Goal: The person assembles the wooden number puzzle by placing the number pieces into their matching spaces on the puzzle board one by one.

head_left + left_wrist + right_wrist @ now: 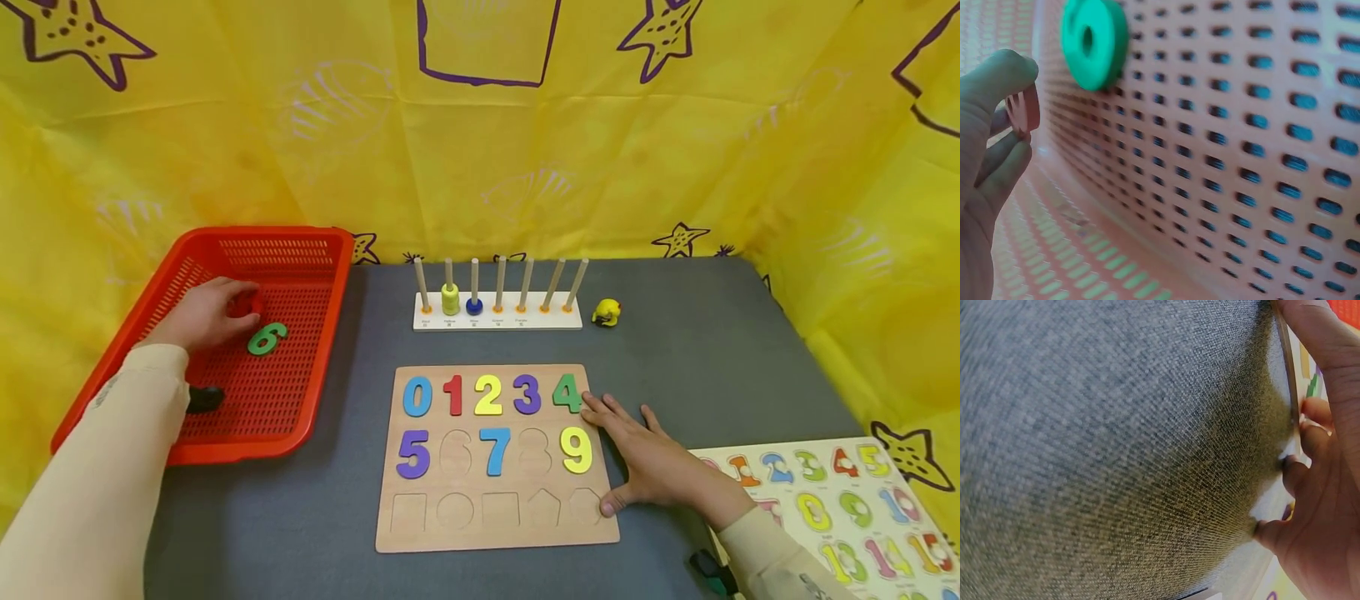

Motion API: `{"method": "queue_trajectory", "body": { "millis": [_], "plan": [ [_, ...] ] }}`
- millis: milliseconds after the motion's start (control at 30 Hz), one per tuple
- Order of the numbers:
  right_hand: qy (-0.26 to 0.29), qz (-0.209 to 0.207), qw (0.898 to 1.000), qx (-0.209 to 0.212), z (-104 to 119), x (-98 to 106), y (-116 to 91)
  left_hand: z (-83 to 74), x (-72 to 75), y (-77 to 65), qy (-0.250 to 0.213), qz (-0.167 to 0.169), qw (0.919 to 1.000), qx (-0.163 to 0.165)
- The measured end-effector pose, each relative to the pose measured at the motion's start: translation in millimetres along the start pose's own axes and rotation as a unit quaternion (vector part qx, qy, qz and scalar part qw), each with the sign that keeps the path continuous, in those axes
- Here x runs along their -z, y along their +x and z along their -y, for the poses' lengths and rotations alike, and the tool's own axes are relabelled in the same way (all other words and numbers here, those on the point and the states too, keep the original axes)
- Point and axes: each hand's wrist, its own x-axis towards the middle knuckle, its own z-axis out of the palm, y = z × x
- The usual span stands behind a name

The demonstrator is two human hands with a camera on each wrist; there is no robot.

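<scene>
Inside the red basket point(294, 400), my left hand point(204, 315) pinches a red number piece point(253, 305) between thumb and fingers. In the left wrist view this piece point(1032, 107) is seen nearly edge-on, its shape partly hidden. A green number 6 point(267, 339) lies on the basket floor beside the fingertips. My right hand point(652, 462) rests with spread fingers at the right edge of the wooden number board point(450, 542). On the board sit coloured 0 to 5, 7 and 9. Outlines of a 6, an 8 and several shapes show bare wood.
A white-based peg rack point(498, 321) with yellow and blue rings stands behind the board. Right of it is a small yellow toy point(607, 312). A second number board point(795, 467) lies at the right, partly under my right forearm. Yellow cloth point(480, 167) hangs around the grey table.
</scene>
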Motion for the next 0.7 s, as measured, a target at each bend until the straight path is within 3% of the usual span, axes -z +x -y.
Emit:
{"method": "queue_trajectory", "body": {
  "millis": [200,367,533,700],
  "plan": [
    [0.0,0.0,1.0,-0.001,-1,-1,1,-32.0,17.5,-2.8,-0.022,-0.059,0.998,0.003],
    [0.0,0.002,1.0,-0.002,-1,-1,2,-73.0,34.3,-7.2,-0.023,-0.118,0.9923,-0.028],
    [0.0,0.006,1.0,-0.007,-1,-1,1,-131.4,44.0,-13.8,-0.003,-0.182,0.9747,-0.13],
    [0.0,0.003,1.0,-0.008,-1,-1,1,-185.5,37.5,-19.9,0.01,-0.213,0.9495,-0.23]
  ]
}}
